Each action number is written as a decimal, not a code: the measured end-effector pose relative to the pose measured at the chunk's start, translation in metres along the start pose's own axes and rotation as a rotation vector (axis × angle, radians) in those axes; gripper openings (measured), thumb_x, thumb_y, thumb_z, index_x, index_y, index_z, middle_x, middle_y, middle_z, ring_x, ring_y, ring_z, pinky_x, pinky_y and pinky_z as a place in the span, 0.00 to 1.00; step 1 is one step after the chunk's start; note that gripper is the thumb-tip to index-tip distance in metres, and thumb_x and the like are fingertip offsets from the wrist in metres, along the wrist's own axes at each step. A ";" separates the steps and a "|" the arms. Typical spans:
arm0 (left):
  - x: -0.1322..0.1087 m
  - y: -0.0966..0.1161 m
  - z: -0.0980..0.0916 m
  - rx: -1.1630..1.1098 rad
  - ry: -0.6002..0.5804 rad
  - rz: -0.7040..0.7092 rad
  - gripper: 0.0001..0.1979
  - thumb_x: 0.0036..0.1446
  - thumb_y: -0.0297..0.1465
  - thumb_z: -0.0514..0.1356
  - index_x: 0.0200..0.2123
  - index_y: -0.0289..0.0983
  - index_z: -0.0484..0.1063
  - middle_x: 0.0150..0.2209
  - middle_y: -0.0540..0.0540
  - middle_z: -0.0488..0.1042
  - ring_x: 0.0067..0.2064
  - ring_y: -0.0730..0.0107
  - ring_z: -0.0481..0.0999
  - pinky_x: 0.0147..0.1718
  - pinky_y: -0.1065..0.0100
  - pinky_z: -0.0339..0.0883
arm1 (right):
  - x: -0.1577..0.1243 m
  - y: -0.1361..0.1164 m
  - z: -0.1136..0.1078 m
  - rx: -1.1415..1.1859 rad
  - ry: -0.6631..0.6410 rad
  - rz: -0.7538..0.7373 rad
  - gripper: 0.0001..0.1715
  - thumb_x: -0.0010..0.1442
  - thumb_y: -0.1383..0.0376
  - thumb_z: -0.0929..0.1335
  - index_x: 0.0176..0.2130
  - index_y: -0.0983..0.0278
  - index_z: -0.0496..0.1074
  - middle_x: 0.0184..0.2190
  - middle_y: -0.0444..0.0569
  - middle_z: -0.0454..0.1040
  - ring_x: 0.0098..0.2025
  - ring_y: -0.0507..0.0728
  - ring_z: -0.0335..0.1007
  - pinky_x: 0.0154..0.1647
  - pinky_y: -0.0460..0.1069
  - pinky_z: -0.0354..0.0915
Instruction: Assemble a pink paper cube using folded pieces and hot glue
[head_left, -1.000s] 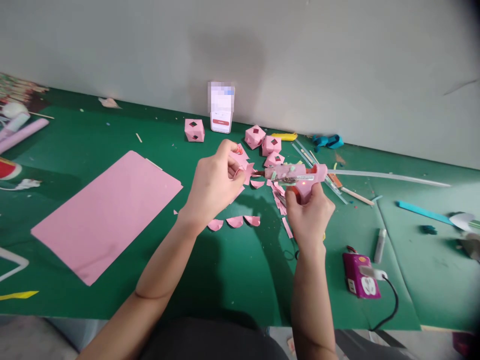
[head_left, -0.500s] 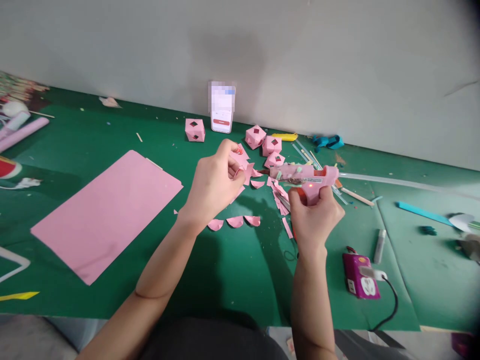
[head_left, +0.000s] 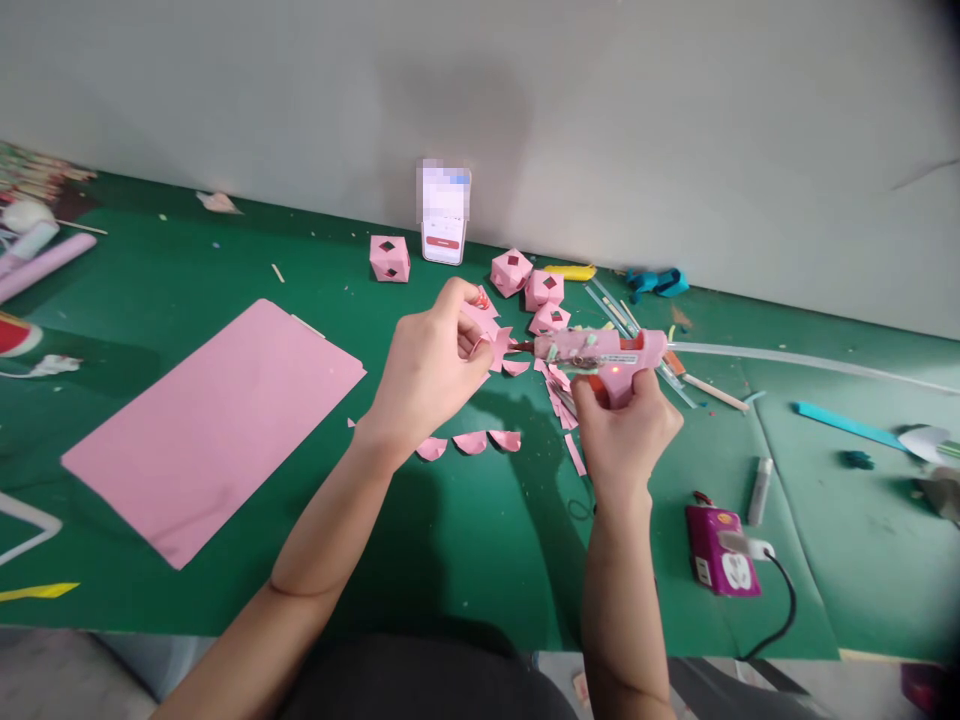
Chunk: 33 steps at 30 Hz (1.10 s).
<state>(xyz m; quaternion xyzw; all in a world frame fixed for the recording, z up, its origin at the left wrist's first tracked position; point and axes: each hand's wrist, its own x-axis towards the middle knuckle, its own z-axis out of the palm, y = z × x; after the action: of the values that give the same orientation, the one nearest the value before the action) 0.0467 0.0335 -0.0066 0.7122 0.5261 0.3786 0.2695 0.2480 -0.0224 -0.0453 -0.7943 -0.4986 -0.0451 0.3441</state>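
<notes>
My right grip (head_left: pixel 628 430), just right of centre in the frame, is wrapped around the handle of a pink glue gun (head_left: pixel 585 350), its little light glowing orange. My left grip (head_left: pixel 431 360), near the middle of the frame, has thumb and fingers pinched together on a cut pink paper piece (head_left: pixel 499 348). The gun's nozzle points left at that paper; from here I cannot tell whether the tip touches it. A long clear glue stick (head_left: pixel 787 358) trails from the gun's back toward the right edge.

Just below my left grip I see a row of curved pink cutouts (head_left: pixel 470 443) on the green surface (head_left: pixel 517 540), and pink scraps (head_left: pixel 559 400) lie under the gun. Above centre, three pink paper boxes (head_left: pixel 511 273) sit clustered, with a lone pink box (head_left: pixel 390 258) to the left of a phone (head_left: pixel 444 215) leaning against the grey wall (head_left: pixel 675 130). At left I have a large pink sheet (head_left: pixel 217 430) lying flat. At lower right are a purple box (head_left: pixel 720 550) and a white tube (head_left: pixel 760 490); a turquoise strip (head_left: pixel 847 425) lies farther right.
</notes>
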 end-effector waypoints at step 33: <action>0.001 0.002 -0.003 -0.026 0.001 -0.032 0.18 0.55 0.20 0.62 0.48 0.42 0.68 0.33 0.55 0.80 0.33 0.72 0.81 0.38 0.70 0.76 | -0.002 -0.002 -0.004 -0.020 -0.022 -0.036 0.08 0.52 0.59 0.70 0.33 0.59 0.70 0.20 0.41 0.64 0.23 0.56 0.59 0.30 0.51 0.58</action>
<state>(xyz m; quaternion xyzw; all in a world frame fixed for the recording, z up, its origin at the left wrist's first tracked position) 0.0455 0.0334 -0.0031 0.6999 0.5328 0.3812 0.2845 0.2467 -0.0256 -0.0426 -0.7889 -0.5163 -0.0477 0.3298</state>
